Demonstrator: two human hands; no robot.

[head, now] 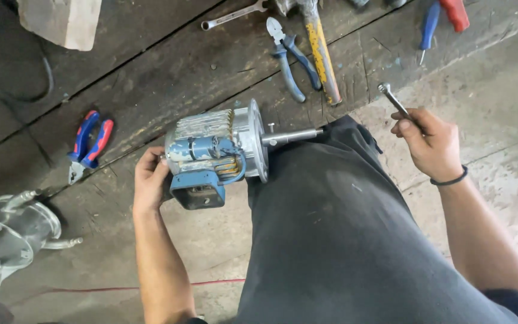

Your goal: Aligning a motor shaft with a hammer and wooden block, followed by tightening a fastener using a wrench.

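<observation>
A small electric motor (217, 153) with a silver finned body, blue casing and a steel shaft (292, 137) lies on its side on the floor against my dark-trousered knee (331, 216). My left hand (150, 183) grips the motor's rear end. My right hand (431, 141), a black band on its wrist, holds a small metal wrench (393, 99) raised in the air to the right of the shaft, apart from the motor.
Blue-handled cutters (292, 57), a yellow-handled hammer (322, 54), a spanner (232, 15) and a red-and-blue screwdriver (442, 18) lie at the top. Red-and-blue pliers (88, 144) lie left. A silver metal housing (7, 240) sits at lower left, a pale block (61, 21) top left.
</observation>
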